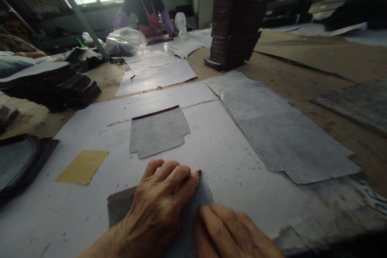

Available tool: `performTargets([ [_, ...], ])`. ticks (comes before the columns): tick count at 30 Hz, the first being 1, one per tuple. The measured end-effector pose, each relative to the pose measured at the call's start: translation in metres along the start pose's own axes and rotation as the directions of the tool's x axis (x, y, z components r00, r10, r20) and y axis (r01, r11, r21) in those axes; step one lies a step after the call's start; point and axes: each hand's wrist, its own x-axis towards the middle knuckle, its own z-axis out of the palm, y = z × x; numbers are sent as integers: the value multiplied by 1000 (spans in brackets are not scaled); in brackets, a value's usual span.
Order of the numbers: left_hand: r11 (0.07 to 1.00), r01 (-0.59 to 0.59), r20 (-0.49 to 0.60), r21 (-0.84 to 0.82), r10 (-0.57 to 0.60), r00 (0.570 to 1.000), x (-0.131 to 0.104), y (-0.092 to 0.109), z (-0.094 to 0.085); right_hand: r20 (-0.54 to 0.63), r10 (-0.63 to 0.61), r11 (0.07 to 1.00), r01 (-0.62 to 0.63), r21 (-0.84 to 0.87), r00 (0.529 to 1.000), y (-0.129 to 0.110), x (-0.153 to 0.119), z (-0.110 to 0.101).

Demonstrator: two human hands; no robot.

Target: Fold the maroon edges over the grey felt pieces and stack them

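Observation:
A grey sheet piece with a dark brown strip (121,202) lies at the near edge of the white work surface, largely covered by my hands. My left hand (163,197) presses down on it, fingers bent and close together, fingertips at its far edge. At its right edge my right hand (229,231) is closed, with the fingers curled and pinching the border; the fingertips are partly hidden. Just beyond lies a second grey piece (159,133), flat, with a dark red-brown strip along its far edge and notched corners. A tan card (83,167) rests to the left.
Overlapping grey sheets (290,141) lie at right. A tall dark stack (231,32) stands behind, with another dark stack (51,84) at left and curved dark-edged pieces (27,161) nearer. Across the table are a plastic bag (123,41), a small fan (180,21) and a person (148,10).

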Motion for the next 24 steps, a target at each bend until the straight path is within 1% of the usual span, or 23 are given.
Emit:
performTargets([
  [1,1000,-1,2,6,1,1000,0,0,0,52,14,998,-18,64,999,6,3,-3],
  [3,1000,-1,7,13,1,1000,1,1,-1,203,18,984,-54,172,979,22,11,-11],
  [4,1000,-2,9,13,2,1000,1,1,-1,262,19,977,-73,200,965,30,15,-15],
  [5,1000,-4,12,12,4,1000,2,1,-1,297,26,974,-91,209,955,38,19,-18],
  [7,1000,-4,14,9,4,1000,2,1,-2,307,34,977,-95,189,951,48,25,-18],
  [9,1000,-2,4,8,2,1000,2,2,-2,319,-7,983,-52,178,948,51,28,-14],
  [13,1000,1,2,2,-1,1000,2,1,-1,365,-75,984,11,176,928,48,29,-6],
  [16,1000,1,7,0,-1,1000,2,1,0,401,-88,984,17,176,912,47,29,-6],
  [18,1000,1,-9,11,0,1000,0,0,0,415,-88,985,18,169,906,48,28,-7],
  [21,998,5,-34,58,-3,999,-5,-2,-5,446,-94,988,28,153,890,49,28,-8],
  [24,993,10,-21,120,-7,1000,-14,-7,-14,451,-111,988,48,149,886,49,28,-8],
])
